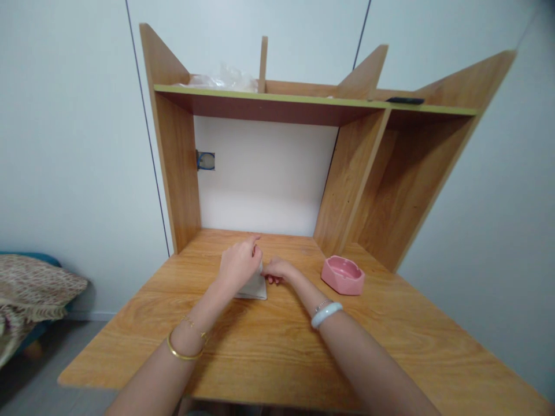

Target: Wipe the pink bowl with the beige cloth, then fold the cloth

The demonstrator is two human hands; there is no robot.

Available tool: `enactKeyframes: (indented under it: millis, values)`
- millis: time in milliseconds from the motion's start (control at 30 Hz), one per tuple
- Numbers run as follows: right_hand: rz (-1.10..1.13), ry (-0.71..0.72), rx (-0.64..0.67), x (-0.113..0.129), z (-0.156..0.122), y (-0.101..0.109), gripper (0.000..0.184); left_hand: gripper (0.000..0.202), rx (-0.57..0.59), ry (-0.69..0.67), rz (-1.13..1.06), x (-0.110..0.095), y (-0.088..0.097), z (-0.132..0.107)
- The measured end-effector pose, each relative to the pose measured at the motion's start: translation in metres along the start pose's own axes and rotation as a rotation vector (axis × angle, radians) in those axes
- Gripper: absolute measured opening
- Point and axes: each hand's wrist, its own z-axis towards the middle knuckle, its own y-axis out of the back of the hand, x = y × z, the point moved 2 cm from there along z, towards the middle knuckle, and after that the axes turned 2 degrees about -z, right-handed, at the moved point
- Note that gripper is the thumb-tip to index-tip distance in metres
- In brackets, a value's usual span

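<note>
A pale grey-white flat item (254, 288), perhaps a small booklet or folded sheet, lies on the wooden desk. Much of it is covered by my left hand (240, 263), which is over its upper part with bent fingers. What those fingers grip is hidden. Against the item's right edge, my right hand (278, 269) has its fingers curled and closed; I cannot make out what is between them. To the right of my right hand stands a pink angular ashtray-like dish (344, 277), apart from both hands.
The wooden desk (260, 346) has a shelf unit (359, 173) along its back. A clear plastic bag (225, 80) and a dark flat object (405, 100) lie on the upper shelf. A wall socket box (206, 161) shows at left. Patterned fabric (34, 289) lies at far left.
</note>
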Motion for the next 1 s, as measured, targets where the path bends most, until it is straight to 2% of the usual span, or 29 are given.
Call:
enactKeyframes:
  millis: [133, 300, 400, 467, 533, 667, 767, 867, 933, 1000]
  values:
    - [0.066, 0.088, -0.002, -0.019, -0.021, 0.000, 0.025, 0.038, -0.040, 0.022, -0.066, 0.006, 0.002, 0.004]
    - [0.087, 0.103, 0.049, -0.083, -0.062, 0.013, 0.021, 0.035, 0.007, 0.094, -0.103, 0.028, -0.006, 0.012]
    - [0.092, 0.008, 0.014, -0.131, -0.089, 0.029, 0.018, 0.034, 0.083, 0.116, -0.105, 0.039, -0.017, 0.017]
    - [0.106, 0.003, -0.008, -0.157, -0.107, 0.040, 0.019, 0.034, 0.118, 0.133, -0.093, 0.045, -0.025, 0.021]
    - [0.101, -0.032, -0.028, -0.181, -0.121, 0.051, 0.020, 0.033, 0.144, 0.137, -0.075, 0.048, -0.033, 0.024]
    - [0.033, -0.186, -0.092, -0.218, -0.140, 0.066, 0.023, 0.031, 0.201, 0.140, -0.048, 0.054, -0.050, 0.031]
    - [-0.039, -0.257, -0.152, -0.235, -0.144, 0.071, 0.026, 0.030, 0.237, 0.142, -0.026, 0.057, -0.059, 0.033]
    - [-0.136, -0.338, -0.181, -0.241, -0.144, 0.077, 0.027, 0.029, 0.260, 0.146, -0.006, 0.059, -0.064, 0.034]
    - [-0.244, -0.410, -0.233, -0.237, -0.143, 0.084, 0.019, 0.030, 0.270, 0.149, 0.002, 0.059, -0.067, 0.034]
    - [-0.381, -0.447, -0.356, -0.220, -0.142, 0.091, 0.009, 0.031, 0.276, 0.140, 0.007, 0.058, -0.070, 0.035]
